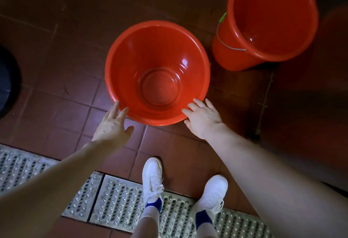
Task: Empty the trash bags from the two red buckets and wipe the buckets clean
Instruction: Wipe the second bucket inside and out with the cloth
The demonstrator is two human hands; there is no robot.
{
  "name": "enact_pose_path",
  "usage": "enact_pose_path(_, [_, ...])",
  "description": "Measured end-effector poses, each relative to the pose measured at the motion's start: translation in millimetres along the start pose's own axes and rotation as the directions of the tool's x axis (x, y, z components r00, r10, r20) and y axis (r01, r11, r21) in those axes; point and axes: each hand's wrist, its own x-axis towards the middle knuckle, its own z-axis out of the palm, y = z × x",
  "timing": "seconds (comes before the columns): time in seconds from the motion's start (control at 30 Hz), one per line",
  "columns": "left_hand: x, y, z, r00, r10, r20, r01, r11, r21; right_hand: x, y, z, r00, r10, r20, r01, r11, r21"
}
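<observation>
The far right red plastic bucket (263,21) is running off the top edge, its right rim blurring. A dark round object (7,81) is being cut by the left edge, too dim to identify.

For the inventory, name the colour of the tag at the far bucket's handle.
Green tag, clearest in the head view.

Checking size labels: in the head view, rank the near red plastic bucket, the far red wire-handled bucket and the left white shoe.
Tied, too alike: near red plastic bucket, far red wire-handled bucket.
Smallest: left white shoe.
</observation>
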Motion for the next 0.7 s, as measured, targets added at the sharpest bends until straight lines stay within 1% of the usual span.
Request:
enact_pose_path(0.13, [-11,27,20,0.992,0.102,0.070,-0.105,0.994,0.044,-29,31,20,0.996,0.072,0.058,-0.075,0.996,0.041])
enact_pose_path(0.23, [-15,55,35,0.982,0.159,0.100,-0.166,0.984,0.066,-51,61,36,0.992,0.120,0.043,-0.123,0.990,0.071])
enact_pose_path(0.43, [-22,111,65,0.963,0.235,0.133,-0.253,0.958,0.139,-93,115,73,0.978,0.201,0.056,-0.206,0.974,0.092])
enact_pose_path(0.57, [-29,151,84,0.948,0.279,0.153,-0.302,0.941,0.152,-118,147,94,0.964,0.256,0.073,-0.263,0.959,0.104])
enact_pose_path(0.7, [-37,183,101,0.936,0.286,0.206,-0.323,0.930,0.176,-140,170,110,0.949,0.291,0.119,-0.303,0.947,0.105])
